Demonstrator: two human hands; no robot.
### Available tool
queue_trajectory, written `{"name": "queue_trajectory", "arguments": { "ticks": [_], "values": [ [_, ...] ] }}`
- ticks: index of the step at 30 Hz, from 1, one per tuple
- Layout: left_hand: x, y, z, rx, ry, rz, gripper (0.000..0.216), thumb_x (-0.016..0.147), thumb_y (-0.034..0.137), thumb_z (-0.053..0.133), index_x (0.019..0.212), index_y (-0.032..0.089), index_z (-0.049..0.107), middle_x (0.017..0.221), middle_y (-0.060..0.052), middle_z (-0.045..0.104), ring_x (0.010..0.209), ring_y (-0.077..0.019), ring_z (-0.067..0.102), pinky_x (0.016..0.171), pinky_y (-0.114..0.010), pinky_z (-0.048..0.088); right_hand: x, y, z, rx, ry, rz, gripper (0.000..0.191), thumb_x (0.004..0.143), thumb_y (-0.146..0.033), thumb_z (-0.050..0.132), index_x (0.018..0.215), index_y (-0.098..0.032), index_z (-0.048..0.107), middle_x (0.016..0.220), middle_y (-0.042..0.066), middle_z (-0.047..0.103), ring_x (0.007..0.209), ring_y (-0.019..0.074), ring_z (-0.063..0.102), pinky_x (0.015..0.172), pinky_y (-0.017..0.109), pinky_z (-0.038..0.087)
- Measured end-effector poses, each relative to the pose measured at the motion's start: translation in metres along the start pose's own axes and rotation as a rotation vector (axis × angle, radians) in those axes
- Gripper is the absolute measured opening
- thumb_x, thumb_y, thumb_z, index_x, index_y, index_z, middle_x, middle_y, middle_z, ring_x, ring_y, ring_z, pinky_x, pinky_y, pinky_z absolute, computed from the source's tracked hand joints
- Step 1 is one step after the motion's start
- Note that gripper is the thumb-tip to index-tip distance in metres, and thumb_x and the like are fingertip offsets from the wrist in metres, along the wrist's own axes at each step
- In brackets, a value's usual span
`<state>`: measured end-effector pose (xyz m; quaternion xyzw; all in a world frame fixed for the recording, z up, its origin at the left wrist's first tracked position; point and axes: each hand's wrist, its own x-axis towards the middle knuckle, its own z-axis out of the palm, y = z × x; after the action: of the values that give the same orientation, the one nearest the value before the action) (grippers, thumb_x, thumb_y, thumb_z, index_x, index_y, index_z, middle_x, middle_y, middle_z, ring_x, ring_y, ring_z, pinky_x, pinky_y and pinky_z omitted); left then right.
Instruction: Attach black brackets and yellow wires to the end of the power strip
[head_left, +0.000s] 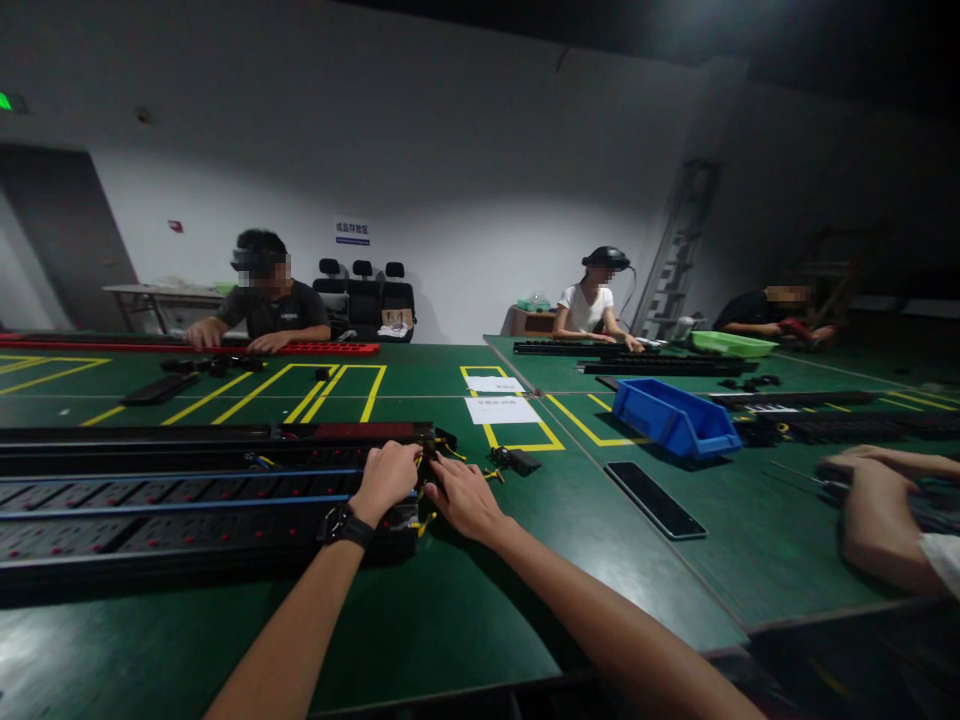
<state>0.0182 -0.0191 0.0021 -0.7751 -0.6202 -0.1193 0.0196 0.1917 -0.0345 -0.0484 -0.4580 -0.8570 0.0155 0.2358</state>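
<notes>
Both my hands work at the right end of a long black power strip (247,495), one of several lying side by side with rows of outlets and small red marks. My left hand (388,478), with a black watch (346,524) on its wrist, has its fingers closed at a small black end piece (427,462). From the right, my right hand (466,497) has its thumb and fingers closed around that same piece. Short yellow wires (424,524) stick out of the strip end below. The fingertips partly hide the piece.
Right of my hands lie a black part with wires (516,460), a dark phone (654,500) and a blue bin (671,420). Paper sheets (501,410) sit beyond on the green table (525,580). A co-worker's arm (885,510) is at right; other people work across the table.
</notes>
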Motion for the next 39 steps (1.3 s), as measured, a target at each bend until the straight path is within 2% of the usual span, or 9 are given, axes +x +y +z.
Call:
{"name": "queue_trajectory", "arguments": {
  "ticks": [4,9,11,15,21,26,31,34,39],
  "values": [
    [0.0,0.001,-0.002,0.007,-0.001,-0.005,0.042,0.093,0.012,0.045,0.121,0.025,0.073,0.117,-0.011,0.075,0.114,-0.0257,0.066,0.093,-0.036,0.046,0.001,0.004,0.005,0.026,0.074,0.069,0.038,0.105,-0.033,0.041,0.134,-0.022,0.063,0.144,0.01,0.061,0.123,0.0239,0.063,0.098,0.038,0.048],
    [-0.001,0.001,-0.004,0.015,0.002,-0.008,0.039,0.093,0.012,0.044,0.116,0.022,0.074,0.111,-0.011,0.076,0.11,-0.0262,0.068,0.091,-0.036,0.047,0.003,0.017,0.016,0.115,0.281,0.117,0.034,0.1,-0.025,0.047,0.122,-0.02,0.073,0.127,0.009,0.072,0.117,0.0229,0.068,0.099,0.036,0.052],
    [-0.002,0.001,-0.003,0.03,0.008,0.002,0.041,0.094,0.013,0.042,0.12,0.022,0.072,0.112,-0.012,0.076,0.109,-0.0265,0.068,0.09,-0.037,0.047,0.004,0.024,0.017,0.163,0.363,0.109,0.033,0.096,-0.021,0.049,0.118,-0.019,0.075,0.119,0.009,0.075,0.11,0.0223,0.071,0.099,0.035,0.054],
    [-0.002,0.0,-0.002,0.06,0.016,0.025,0.046,0.096,0.015,0.042,0.134,0.026,0.065,0.114,-0.013,0.075,0.108,-0.0274,0.068,0.09,-0.038,0.047,0.006,0.04,0.011,0.237,0.51,0.11,0.033,0.089,-0.016,0.05,0.107,-0.019,0.079,0.107,0.008,0.079,0.098,0.0218,0.075,0.094,0.034,0.057],
    [0.0,-0.002,-0.001,-0.009,-0.007,0.014,0.042,0.094,0.015,0.044,0.123,0.027,0.072,0.121,-0.009,0.074,0.115,-0.0265,0.066,0.093,-0.037,0.047,0.004,0.078,-0.007,0.274,0.664,0.263,0.032,0.085,-0.024,0.052,0.1,-0.017,0.08,0.099,0.011,0.079,0.086,0.0239,0.075,0.086,0.036,0.058],
    [0.0,-0.001,-0.003,-0.039,-0.017,-0.017,0.041,0.093,0.013,0.045,0.121,0.024,0.073,0.119,-0.01,0.075,0.114,-0.0252,0.068,0.095,-0.035,0.048,-0.004,0.108,-0.024,0.229,0.713,0.396,0.034,0.083,-0.029,0.051,0.096,-0.018,0.08,0.094,0.01,0.079,0.078,0.0233,0.072,0.081,0.036,0.055],
    [0.002,-0.003,-0.001,-0.129,0.014,-0.039,0.039,0.091,0.011,0.049,0.119,0.021,0.073,0.118,-0.011,0.076,0.114,-0.0233,0.069,0.096,-0.032,0.05,-0.007,0.117,-0.038,0.184,0.728,0.487,0.036,0.083,-0.034,0.047,0.089,-0.017,0.078,0.085,0.009,0.078,0.075,0.0231,0.069,0.078,0.033,0.049],
    [0.006,-0.007,0.002,-0.193,0.02,-0.025,0.037,0.091,0.011,0.048,0.116,0.02,0.074,0.117,-0.01,0.076,0.111,-0.0218,0.07,0.096,-0.03,0.05,-0.008,0.115,-0.044,0.132,0.678,0.545,0.036,0.085,-0.033,0.043,0.081,-0.017,0.076,0.079,0.01,0.075,0.072,0.0227,0.066,0.073,0.031,0.045],
    [0.008,-0.01,0.004,-0.185,0.055,0.017,0.035,0.091,0.009,0.048,0.109,0.019,0.076,0.11,-0.009,0.078,0.104,-0.0217,0.071,0.094,-0.031,0.051,-0.009,0.108,-0.048,-0.002,0.496,0.594,0.036,0.089,-0.026,0.04,0.078,-0.018,0.073,0.076,0.008,0.073,0.072,0.0203,0.062,0.066,0.027,0.039]
  ]
}}
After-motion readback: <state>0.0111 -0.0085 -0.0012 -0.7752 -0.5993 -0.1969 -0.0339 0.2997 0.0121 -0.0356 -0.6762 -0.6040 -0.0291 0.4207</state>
